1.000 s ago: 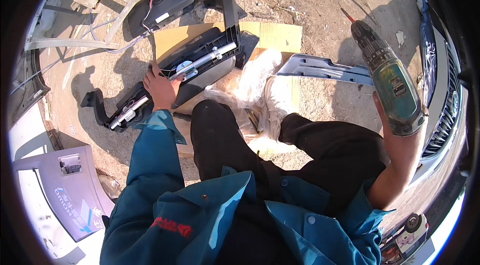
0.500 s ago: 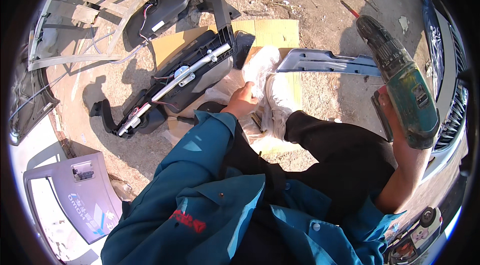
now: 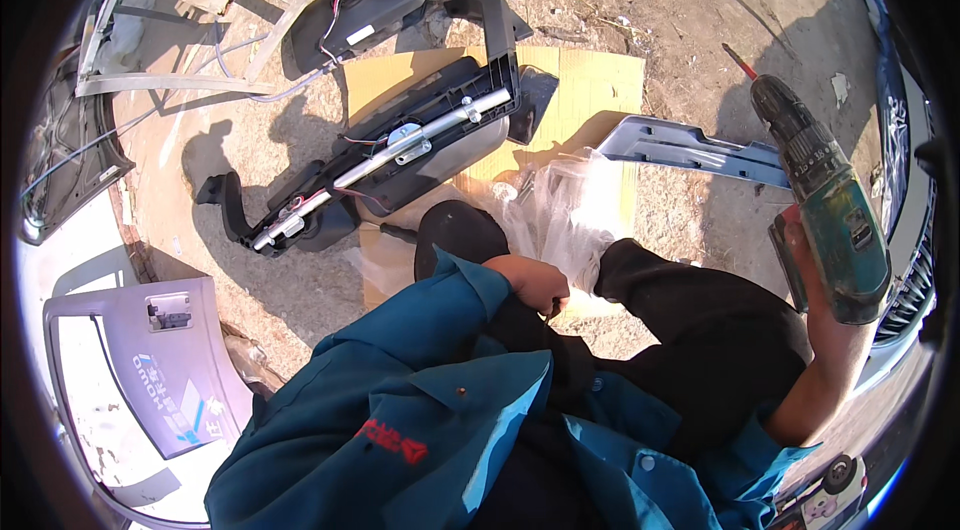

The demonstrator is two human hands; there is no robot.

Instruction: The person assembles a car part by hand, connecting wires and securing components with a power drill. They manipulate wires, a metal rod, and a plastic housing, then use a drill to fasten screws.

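Observation:
My right hand (image 3: 808, 258) is wrapped round the handle of a green and black cordless drill (image 3: 845, 235), held up at the right with its red-and-dark bit pointing away from me. My left hand (image 3: 535, 282) is closed, fingertips pinched, low in front of my body by my knee. A small dark bit shows at those fingertips, too little to name. Beyond it lies crumpled clear plastic wrapping (image 3: 572, 215). On the ground ahead to the left rests a black vehicle mirror assembly (image 3: 455, 155) with a silver metal tube (image 3: 350, 175) along it and thin wires.
Flattened cardboard (image 3: 595, 80) lies under the mirror assembly. Another black mirror housing (image 3: 365, 10) sits behind it. A long grey trim panel (image 3: 690, 150) is on the right. A metal frame (image 3: 170, 85) stands far left, a pale vehicle panel (image 3: 185, 360) near left, a grille part (image 3: 905, 250) far right.
My left hand has drawn back from the plastic wrapping towards my body and closed. The view has shifted, so the ground things sit further right. My right hand still holds the drill.

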